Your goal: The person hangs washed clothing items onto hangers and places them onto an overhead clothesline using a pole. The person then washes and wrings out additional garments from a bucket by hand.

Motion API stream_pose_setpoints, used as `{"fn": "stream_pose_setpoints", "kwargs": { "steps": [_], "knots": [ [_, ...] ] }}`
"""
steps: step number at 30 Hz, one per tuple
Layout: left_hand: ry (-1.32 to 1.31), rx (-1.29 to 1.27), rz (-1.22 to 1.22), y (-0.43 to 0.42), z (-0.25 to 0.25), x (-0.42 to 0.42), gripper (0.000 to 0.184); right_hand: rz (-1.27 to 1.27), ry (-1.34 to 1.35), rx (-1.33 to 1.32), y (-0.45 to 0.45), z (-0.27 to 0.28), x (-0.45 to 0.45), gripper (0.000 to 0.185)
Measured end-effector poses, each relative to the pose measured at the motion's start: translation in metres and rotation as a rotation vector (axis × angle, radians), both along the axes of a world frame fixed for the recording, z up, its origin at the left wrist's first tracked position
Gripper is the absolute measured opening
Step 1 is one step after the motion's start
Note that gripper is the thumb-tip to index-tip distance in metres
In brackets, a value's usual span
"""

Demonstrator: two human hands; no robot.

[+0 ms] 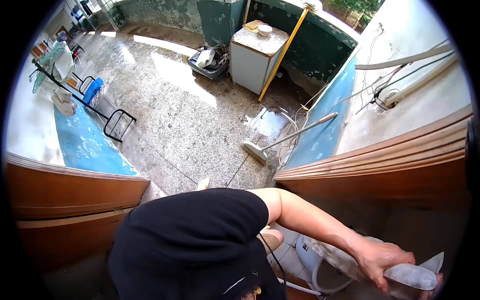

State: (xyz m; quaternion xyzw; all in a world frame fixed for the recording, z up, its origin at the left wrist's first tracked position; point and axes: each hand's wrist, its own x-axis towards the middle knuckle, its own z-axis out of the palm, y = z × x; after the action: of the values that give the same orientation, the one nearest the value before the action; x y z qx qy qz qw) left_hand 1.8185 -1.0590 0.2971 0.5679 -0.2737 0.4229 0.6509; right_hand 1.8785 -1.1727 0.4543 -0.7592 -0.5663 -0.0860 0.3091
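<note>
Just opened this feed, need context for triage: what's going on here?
A person in a black shirt is bent over beside a doorway, handling what looks like a pale cloth. The left hand grips it; the right hand is at its far end, mostly hidden, so its grip is unclear. Outside, a white bowl sits on a cabinet.
</note>
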Motion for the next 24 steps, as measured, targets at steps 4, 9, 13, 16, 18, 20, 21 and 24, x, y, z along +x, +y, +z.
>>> {"fn": "stream_pose_setpoints", "kwargs": {
  "steps": [4, 9, 13, 16, 18, 20, 21, 24],
  "knots": [
    [0.237, -0.063, 0.017, 0.065, -0.077, -0.105, 0.031, 0.083, 0.286, -0.109, 0.07, -0.092, -0.062, 0.023],
    [0.372, -0.179, 0.197, 0.178, -0.147, -0.244, 0.015, 0.207, 0.721, -0.221, 0.216, -0.17, -0.173, 0.004],
    [0.29, -0.056, 0.681, 0.265, -0.183, -0.36, 0.013, 0.413, 0.624, -0.326, 0.328, -0.198, -0.288, 0.01],
    [0.464, -0.177, 0.678, 0.325, -0.185, -0.474, 0.013, 0.651, 0.615, -0.471, 0.404, -0.211, -0.364, 0.014],
    [0.439, -0.259, 0.864, 0.363, -0.194, -0.541, 0.011, 0.783, 0.572, -0.464, 0.449, -0.219, -0.409, 0.019],
    [0.392, -0.502, 0.867, 0.4, -0.198, -0.613, 0.011, 0.874, 0.49, -0.477, 0.495, -0.227, -0.444, 0.033],
    [0.362, -0.652, 0.801, 0.418, -0.197, -0.65, 0.013, 0.923, 0.488, -0.474, 0.521, -0.234, -0.458, 0.033],
    [0.42, -0.678, 1.058, 0.465, -0.199, -0.755, 0.017, 1.02, 0.4, -0.506, 0.588, -0.244, -0.516, 0.034]
  ]
}}
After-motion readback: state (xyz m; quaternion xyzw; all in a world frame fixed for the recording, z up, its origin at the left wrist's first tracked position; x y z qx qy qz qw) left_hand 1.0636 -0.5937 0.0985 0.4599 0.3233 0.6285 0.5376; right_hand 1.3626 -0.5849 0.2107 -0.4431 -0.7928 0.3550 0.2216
